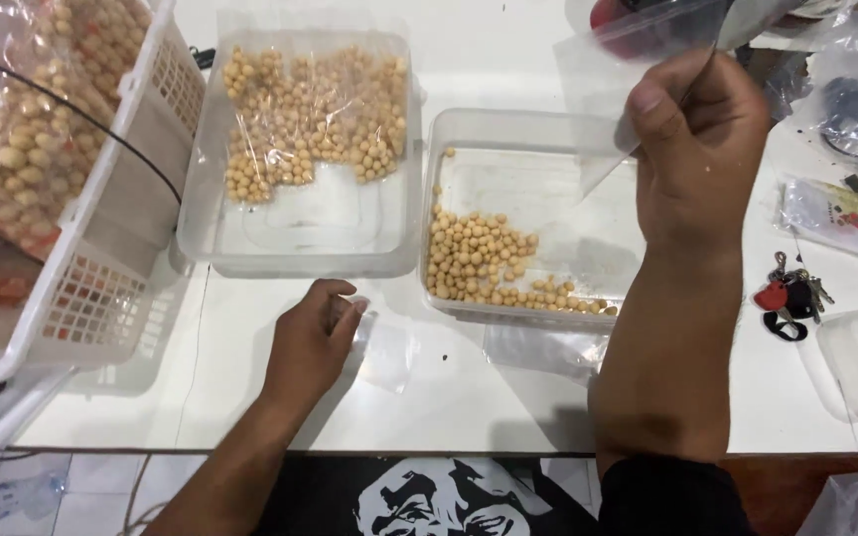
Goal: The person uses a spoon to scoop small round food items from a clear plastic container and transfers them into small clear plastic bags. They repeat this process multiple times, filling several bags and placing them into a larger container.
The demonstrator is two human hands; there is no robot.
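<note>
Pinching a clear plastic bag (608, 69) between thumb and fingers, your right hand (702, 149) holds it above the soybean tray (508, 129). Your left hand (312, 337) grasps a small bag (384, 352) lying on the white surface (449, 397).

Pale tan-yellow soybeans (474, 260) in a clear, colourless plastic tub (533, 134), more of the same tan under a glossy see-through bag (312, 104) in the second clear tub (201, 213). White bench (449, 397), white latticed basket (101, 288), a colourless clear bag (638, 50) pinched in the right hand (697, 149). Red and black key fobs (788, 298) on silver keys, black fabric with a white print (419, 501) at the lower edge.
</note>
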